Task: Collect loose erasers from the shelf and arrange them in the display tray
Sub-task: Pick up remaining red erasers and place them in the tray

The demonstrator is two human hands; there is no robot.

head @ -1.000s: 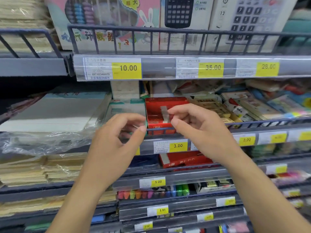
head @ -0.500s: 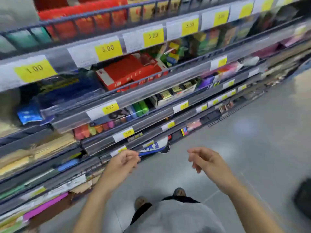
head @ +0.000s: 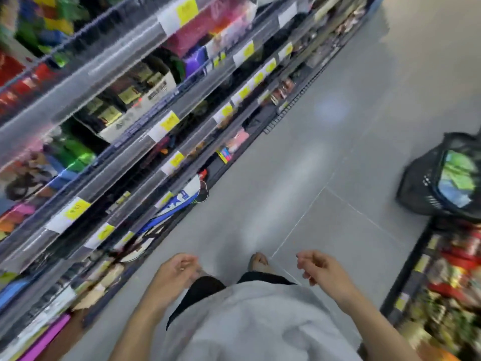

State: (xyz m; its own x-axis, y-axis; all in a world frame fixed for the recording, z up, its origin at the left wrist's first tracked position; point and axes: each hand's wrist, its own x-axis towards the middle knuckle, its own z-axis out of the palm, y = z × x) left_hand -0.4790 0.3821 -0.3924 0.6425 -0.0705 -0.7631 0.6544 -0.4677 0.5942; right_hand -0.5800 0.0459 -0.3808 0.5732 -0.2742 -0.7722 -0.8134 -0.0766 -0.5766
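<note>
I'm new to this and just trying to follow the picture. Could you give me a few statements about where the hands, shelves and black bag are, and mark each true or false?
1. Both hands touch the shelves. False: the left hand and right hand hang low over the floor, apart from the shelves.
2. The shelves carry yellow price tags. True.
3. A black bag sits on the floor to the person's right. True.
4. The right hand grips a red box. False: its fingers are loosely curled, with no box in them.
5. The picture is sharp. False: it is motion-blurred, so small goods cannot be identified.
</note>
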